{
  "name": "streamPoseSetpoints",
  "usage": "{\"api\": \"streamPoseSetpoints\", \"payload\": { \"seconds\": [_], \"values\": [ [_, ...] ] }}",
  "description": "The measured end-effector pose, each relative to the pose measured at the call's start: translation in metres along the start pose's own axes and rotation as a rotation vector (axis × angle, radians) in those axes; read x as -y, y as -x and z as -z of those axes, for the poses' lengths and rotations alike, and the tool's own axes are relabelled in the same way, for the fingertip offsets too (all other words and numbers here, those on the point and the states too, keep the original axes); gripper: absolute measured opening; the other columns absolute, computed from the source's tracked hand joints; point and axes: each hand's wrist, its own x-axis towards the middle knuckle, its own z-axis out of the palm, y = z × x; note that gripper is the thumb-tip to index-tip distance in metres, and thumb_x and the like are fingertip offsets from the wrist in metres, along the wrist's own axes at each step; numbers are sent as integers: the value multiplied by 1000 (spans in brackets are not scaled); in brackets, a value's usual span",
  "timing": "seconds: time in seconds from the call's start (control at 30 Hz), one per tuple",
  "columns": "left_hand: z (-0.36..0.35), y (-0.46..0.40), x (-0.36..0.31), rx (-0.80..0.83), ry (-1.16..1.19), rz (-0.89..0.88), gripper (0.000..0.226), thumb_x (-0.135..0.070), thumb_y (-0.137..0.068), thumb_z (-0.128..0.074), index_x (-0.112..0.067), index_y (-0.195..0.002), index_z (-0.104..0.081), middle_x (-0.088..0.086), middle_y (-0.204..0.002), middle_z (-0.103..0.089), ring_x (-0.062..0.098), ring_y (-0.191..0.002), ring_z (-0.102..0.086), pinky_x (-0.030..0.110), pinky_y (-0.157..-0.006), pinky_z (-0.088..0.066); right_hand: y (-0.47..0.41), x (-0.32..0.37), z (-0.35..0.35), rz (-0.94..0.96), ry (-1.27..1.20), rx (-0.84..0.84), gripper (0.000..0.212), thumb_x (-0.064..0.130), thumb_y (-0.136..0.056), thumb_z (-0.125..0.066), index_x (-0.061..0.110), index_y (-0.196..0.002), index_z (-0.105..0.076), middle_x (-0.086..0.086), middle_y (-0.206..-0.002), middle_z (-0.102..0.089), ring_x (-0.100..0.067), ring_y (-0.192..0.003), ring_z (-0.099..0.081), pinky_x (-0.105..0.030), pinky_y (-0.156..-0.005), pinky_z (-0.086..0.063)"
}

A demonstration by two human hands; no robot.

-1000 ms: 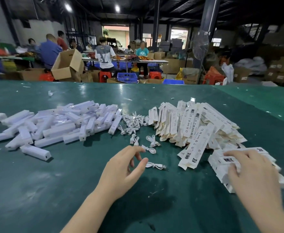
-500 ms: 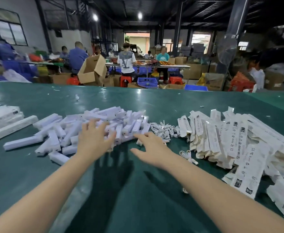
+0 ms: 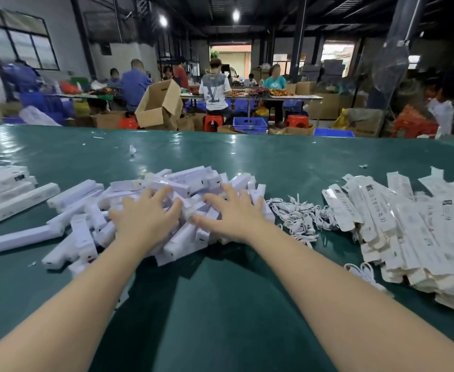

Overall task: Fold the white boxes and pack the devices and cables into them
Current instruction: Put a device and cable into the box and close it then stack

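A heap of white stick-shaped devices (image 3: 67,226) lies across the green table (image 3: 220,304) in front of me. My left hand (image 3: 144,218) and my right hand (image 3: 232,213) rest side by side on top of the heap, fingers spread and reaching over the devices. Right of the heap sits a tangle of short white cables (image 3: 298,213). Further right a big pile of flat, unfolded white boxes (image 3: 408,232) with black print spreads to the frame edge. One loose cable (image 3: 361,272) lies at that pile's near edge.
Closed white boxes (image 3: 3,189) are stacked at the far left of the table. Beyond the table's far edge stand an open cardboard carton (image 3: 158,106), blue crates, red stools and several people at other benches.
Both hands have moved forward from just short of the device heap onto it. My view has swung further left, away from the flat boxes that my right hand was touching a second ago.
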Motion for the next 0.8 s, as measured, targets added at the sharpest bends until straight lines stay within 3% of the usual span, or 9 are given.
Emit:
{"api": "streamPoseSetpoints", "payload": {
  "seconds": [0.13,0.23,0.43,0.57,0.67,0.73,0.8],
  "values": [
    [4,19,-6,17,103,-28,56,-59,-88,-22,-40,-137,-40,-6,-140,-47,37,-125,-36,50,-103,-30,23,-1,-4,79,-1,-27,64,80,-83,-25,50,-140,-30,10,-161,-13,-35,-146,-9,-64,-114,1],
    [9,34,-7,36,91,-9,54,-58,-88,-22,-41,-136,-39,-8,-142,-45,34,-128,-32,54,-104,-30,45,4,-2,107,24,-38,63,77,-86,-23,48,-141,-29,13,-158,-20,-37,-145,-12,-64,-113,-2],
    [15,78,-18,47,211,-12,47,-49,-92,-26,-41,-135,-41,-7,-136,-47,28,-128,-36,47,-102,-32,93,15,5,142,32,-3,58,64,-93,-28,40,-146,-29,14,-157,-21,-36,-145,-12,-64,-113,-4],
    [20,105,-24,99,244,-27,55,-56,-85,-20,-42,-135,-38,-8,-133,-49,28,-127,-36,50,-104,-31,128,21,9,135,-25,26,61,59,-94,-33,33,-149,-26,13,-157,-23,-37,-147,-2,-61,-114,-9],
    [25,120,-28,103,218,-42,44,-48,-94,-27,-42,-137,-36,-8,-138,-46,29,-126,-37,49,-102,-31,148,22,19,137,-79,93,62,60,-95,-35,34,-150,-25,14,-158,-21,-33,-149,4,-60,-116,-7],
    [29,127,-29,126,117,-76,48,-48,-95,-19,-37,-138,-35,-7,-144,-40,29,-128,-36,47,-102,-32,158,13,32,130,-190,101,61,60,-95,-39,39,-150,-25,15,-158,-23,-26,-150,-5,-57,-117,-12],
    [33,135,-34,69,80,-59,49,-48,-95,-18,-35,-138,-37,-4,-147,-36,31,-130,-34,45,-103,-33,166,-9,49,91,-126,-28,61,56,-94,-44,41,-149,-23,13,-158,-25,-20,-147,-18,-55,-116,-16]
  ]
}}
